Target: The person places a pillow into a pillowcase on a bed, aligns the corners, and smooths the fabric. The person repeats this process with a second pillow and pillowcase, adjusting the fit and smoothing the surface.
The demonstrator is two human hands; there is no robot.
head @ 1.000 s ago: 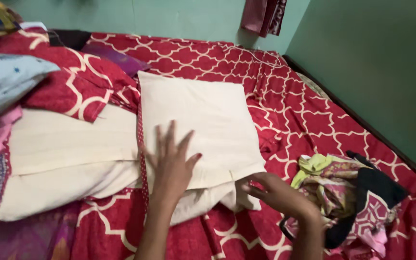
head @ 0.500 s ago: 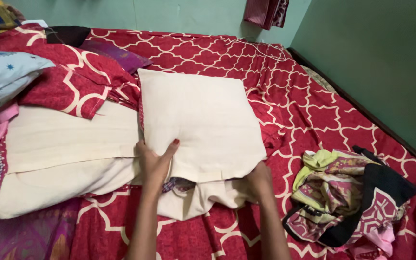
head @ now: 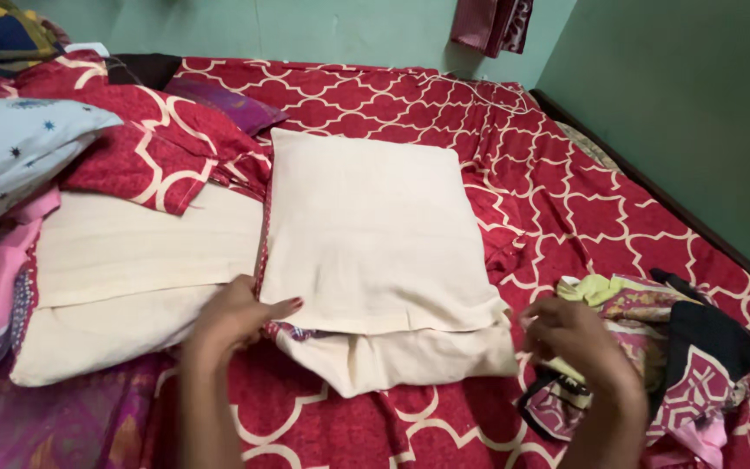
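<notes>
Folded cream cotton cloth (head: pixel 375 234): flat on red-and-white lattice-print bedsheet (head: pixel 566 208), lower flap now tucked under.
Left hand (head: pixel 236 317): shifted to the near-left corner, grip pinching the edge.
Right hand (head: pixel 579 339): withdrawn from the cloth, fingers loosely curled, apparently empty, over crumpled multicoloured garment heap (head: pixel 687 347).
Folding looks nearly finished.

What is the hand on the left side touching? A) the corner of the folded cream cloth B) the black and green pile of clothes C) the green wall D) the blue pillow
A: the left hand pinches the near left corner of the folded cream cloth on the red patterned bedsheet, far from the other three.
</notes>
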